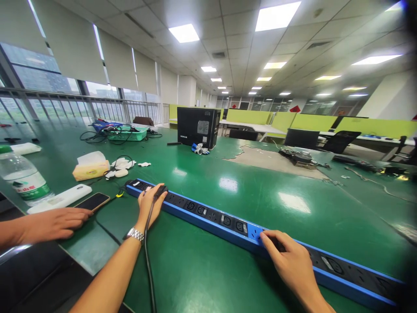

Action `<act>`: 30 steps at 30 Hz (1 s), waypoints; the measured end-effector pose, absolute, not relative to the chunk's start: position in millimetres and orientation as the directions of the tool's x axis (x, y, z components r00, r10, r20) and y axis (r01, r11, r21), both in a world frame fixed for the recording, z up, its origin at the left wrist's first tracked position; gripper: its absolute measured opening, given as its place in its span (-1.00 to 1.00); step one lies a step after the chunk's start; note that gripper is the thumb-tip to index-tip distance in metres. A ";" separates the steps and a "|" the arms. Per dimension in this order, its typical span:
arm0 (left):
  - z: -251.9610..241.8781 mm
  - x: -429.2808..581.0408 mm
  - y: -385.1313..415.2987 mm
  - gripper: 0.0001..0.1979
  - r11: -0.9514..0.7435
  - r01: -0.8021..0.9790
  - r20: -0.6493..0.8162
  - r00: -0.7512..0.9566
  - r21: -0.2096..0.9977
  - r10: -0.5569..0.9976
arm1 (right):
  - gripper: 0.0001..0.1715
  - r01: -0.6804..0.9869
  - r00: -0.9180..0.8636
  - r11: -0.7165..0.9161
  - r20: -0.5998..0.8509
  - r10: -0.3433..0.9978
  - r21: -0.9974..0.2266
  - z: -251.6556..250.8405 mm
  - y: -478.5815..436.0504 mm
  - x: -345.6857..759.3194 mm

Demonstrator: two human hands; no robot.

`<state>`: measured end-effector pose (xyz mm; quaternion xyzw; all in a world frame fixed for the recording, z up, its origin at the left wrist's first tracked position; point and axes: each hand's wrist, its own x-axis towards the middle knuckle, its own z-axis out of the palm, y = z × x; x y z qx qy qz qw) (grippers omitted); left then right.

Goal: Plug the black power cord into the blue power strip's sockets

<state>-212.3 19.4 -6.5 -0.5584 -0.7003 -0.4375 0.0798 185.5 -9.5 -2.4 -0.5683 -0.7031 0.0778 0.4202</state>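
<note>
A long blue power strip (205,221) with black sockets lies slantwise across the green table. My left hand (150,204), with a metal watch at its wrist, is closed around a black plug (162,190) at the strip's far left part. From that plug a black cord (148,261) hangs down toward me. Whether the plug is seated in a socket is hidden by my fingers. Farther right, my right hand (289,256) rests on the strip, its bent fingers and thumb gripping it beside a blue socket (255,231).
Another person's hand (61,224) lies by a phone (94,201) at left. A water bottle (24,178), a white power strip (61,198) and a tissue pack (91,166) stand nearby. Behind are a green basket (128,134), a black computer case (197,126) and gloves (200,149).
</note>
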 end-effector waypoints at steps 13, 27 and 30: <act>-6.2 -217.0 16.2 -0.69 0.023 0.860 0.641 -0.397 0.509 0.657 | -0.54 0.728 -0.023 0.353 0.494 0.869 -0.588 -3.1 -9.2 187.6; -10.1 -223.7 20.3 -0.69 0.024 0.839 0.596 -0.406 0.544 0.693 | -0.56 0.738 -0.024 0.338 0.478 0.878 -0.584 -5.5 -7.0 187.7; -11.2 -223.2 19.3 -0.70 0.026 0.828 0.580 -0.415 0.561 0.701 | -0.55 0.736 -0.025 0.348 0.490 0.871 -0.581 -6.7 -6.9 188.8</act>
